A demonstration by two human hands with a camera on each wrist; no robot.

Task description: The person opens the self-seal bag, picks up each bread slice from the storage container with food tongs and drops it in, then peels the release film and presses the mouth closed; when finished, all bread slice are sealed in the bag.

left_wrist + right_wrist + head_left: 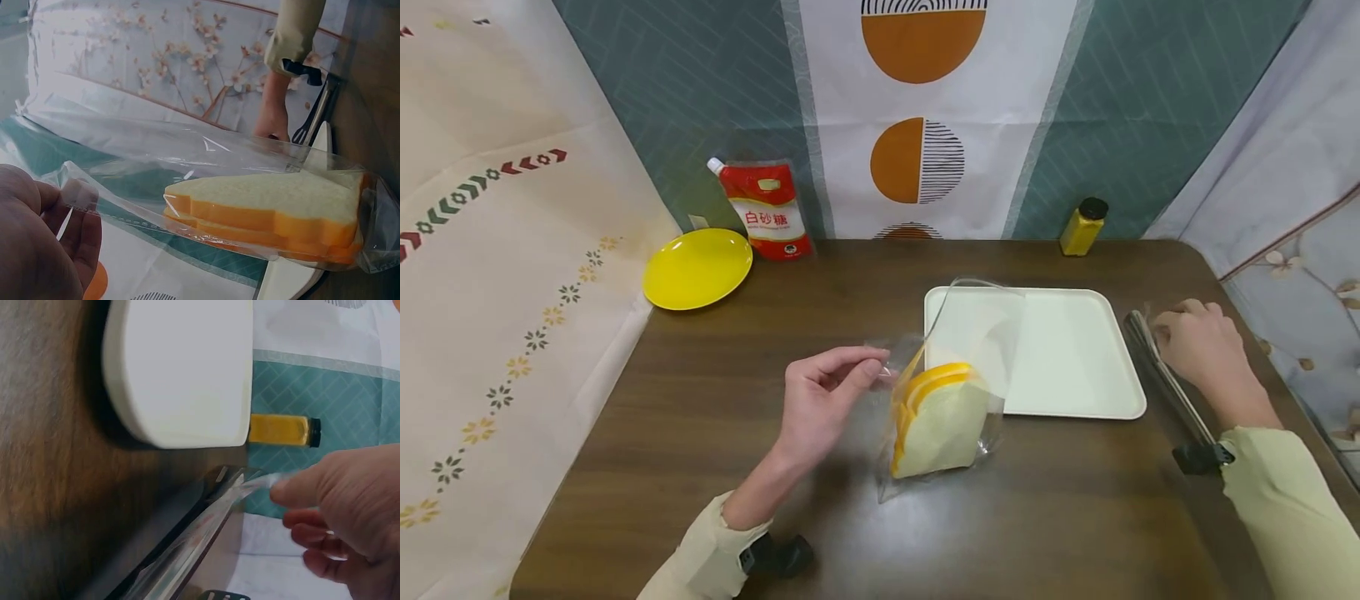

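Observation:
My left hand (827, 404) pinches the edge of a clear plastic bag (206, 147) between thumb and fingers. Several crustless-faced bread slices (943, 425) with orange-yellow edges stand stacked in the bag, which overlaps the left side of a white tray (1071, 354) in the head view. Over at the right side of the table, my right hand (1206, 342) pinches a thin piece of clear plastic (253, 486) between thumb and forefinger. Long utensils with metal handles (1168, 379) lie just beside that hand; a black slotted head (301, 133) shows in the left wrist view.
A yellow plate (697, 269) and a red-and-white sugar pouch (767, 212) stand at the back left. Behind the tray, toward the back right, is a small yellow bottle (1082, 229) with a black cap. Patterned cloths hang around the brown table (700, 467).

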